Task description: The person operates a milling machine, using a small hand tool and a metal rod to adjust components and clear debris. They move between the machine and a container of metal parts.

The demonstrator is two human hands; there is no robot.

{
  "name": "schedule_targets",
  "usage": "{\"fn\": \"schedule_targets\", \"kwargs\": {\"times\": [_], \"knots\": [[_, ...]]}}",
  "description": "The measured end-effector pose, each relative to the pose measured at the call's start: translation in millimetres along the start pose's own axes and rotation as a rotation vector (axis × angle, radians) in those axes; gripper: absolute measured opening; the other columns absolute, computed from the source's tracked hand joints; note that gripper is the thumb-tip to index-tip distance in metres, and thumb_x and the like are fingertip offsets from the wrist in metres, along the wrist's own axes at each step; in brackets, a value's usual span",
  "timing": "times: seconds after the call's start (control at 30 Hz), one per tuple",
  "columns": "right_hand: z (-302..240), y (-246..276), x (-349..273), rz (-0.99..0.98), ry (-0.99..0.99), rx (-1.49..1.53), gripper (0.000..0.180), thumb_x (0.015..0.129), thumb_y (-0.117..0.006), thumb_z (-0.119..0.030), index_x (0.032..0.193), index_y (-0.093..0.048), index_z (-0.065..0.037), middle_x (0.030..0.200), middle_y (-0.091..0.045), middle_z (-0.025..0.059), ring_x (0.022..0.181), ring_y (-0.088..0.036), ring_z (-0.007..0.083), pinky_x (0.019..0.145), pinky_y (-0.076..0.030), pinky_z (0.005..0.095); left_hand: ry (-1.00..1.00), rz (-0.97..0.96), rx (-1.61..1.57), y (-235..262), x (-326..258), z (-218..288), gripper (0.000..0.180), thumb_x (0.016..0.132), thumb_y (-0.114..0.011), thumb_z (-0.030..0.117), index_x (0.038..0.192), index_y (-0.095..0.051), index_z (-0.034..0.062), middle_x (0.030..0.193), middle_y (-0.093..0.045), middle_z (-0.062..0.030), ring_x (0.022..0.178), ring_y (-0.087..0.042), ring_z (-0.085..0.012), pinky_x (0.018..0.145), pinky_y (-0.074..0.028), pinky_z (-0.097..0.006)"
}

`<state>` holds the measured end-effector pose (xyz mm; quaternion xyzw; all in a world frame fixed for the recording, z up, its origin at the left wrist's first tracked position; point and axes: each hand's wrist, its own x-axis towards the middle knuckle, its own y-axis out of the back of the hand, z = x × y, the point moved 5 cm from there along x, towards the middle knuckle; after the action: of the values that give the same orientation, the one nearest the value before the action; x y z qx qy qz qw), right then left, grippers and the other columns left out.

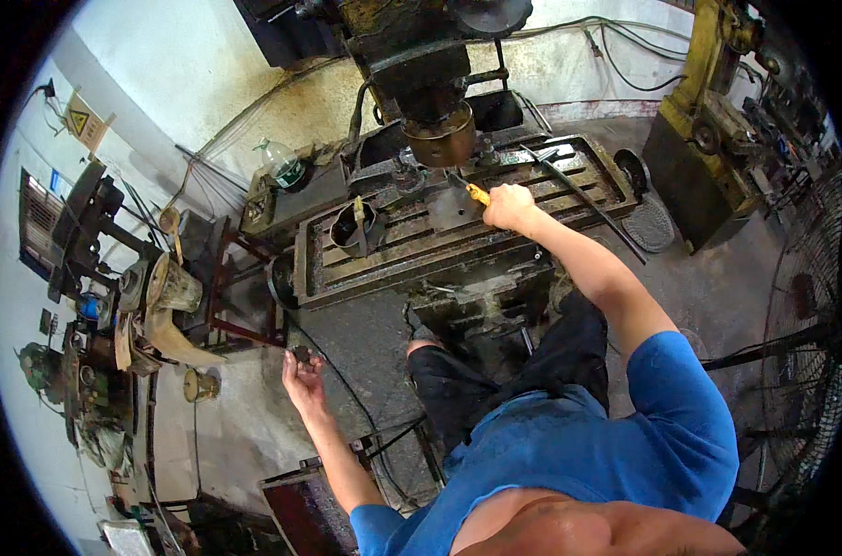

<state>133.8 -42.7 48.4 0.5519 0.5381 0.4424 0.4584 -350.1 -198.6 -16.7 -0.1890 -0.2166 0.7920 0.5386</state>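
My right hand (511, 207) is closed around a tool with a yellow handle (478, 194). Its dark, narrow end points toward the metal plate (450, 209) on the slotted machine table (532, 196), just under the round brownish spindle head (442, 139). The tip is too small to tell what kind of tool it is. Off to the left, below the table's left end, my left hand (303, 378) is held out over the floor. Its fingers are curled around a small dark piece (301, 354), whose kind I cannot make out.
A dark container with a brush (356, 227) stands on the table's left part. A long metal bar (583, 199) lies across its right end and juts out. Farther left are a clear bottle (282, 165) and a bucket (173, 285). A wire-guarded fan (805, 296) stands at right.
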Motion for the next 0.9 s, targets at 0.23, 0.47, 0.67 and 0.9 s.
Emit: {"fn": "schedule_targets", "kwargs": {"times": [0.23,0.47,0.67,0.9], "knots": [[8.1,25.5,-81.7,-0.23,0.151,0.03,0.032,0.059,-0.053,-0.026,0.074,-0.063,0.0,0.078,-0.062,0.0201,0.078,-0.061,0.0341,0.072,-0.049,0.0393,0.049,-0.073,0.204,-36.6,6.8,-24.6,0.016,0.083,-0.058,0.02,0.084,-0.052,0.0047,0.069,-0.056,-0.0068,0.044,-0.044,-0.0111,0.04,-0.034,-0.025],[31.5,50.8,-176.1,-0.162,0.36,0.084,0.022,0.055,-0.054,-0.024,0.062,-0.061,-0.004,0.062,-0.057,0.0204,0.065,-0.056,0.0374,0.067,-0.047,0.042,0.274,-0.422,0.234,-222.6,18.3,-122.4,0.013,0.079,-0.058,0.011,0.084,-0.05,0.0028,0.076,-0.054,-0.0058,0.065,-0.057,-0.019,0.043,-0.039,-0.027],[74.5,82.6,-152.6,-0.161,0.096,0.135,0.024,0.058,-0.056,-0.022,0.071,-0.062,-0.003,0.069,-0.059,0.0199,0.069,-0.059,0.0339,0.065,-0.047,0.0387,-0.69,-0.767,1.33,-359.0,38.8,-143.5,0.023,0.067,-0.062,0.01,0.087,-0.054,0.0015,0.089,-0.054,-0.0171,0.083,-0.054,-0.0357,0.074,-0.044,-0.04],[106.5,43.9,-94.1,0.142,0.378,1.2,0.031,0.059,-0.053,-0.009,0.087,-0.062,0.0,0.063,-0.051,-0.004,0.056,-0.041,0.0053,0.052,-0.035,0.0231,-0.865,-0.739,1.749,-375.4,60.3,-174.6,0.024,0.07,-0.062,0.017,0.092,-0.056,0.0094,0.084,-0.056,-0.0138,0.079,-0.058,-0.031,0.071,-0.045,-0.043]]}}
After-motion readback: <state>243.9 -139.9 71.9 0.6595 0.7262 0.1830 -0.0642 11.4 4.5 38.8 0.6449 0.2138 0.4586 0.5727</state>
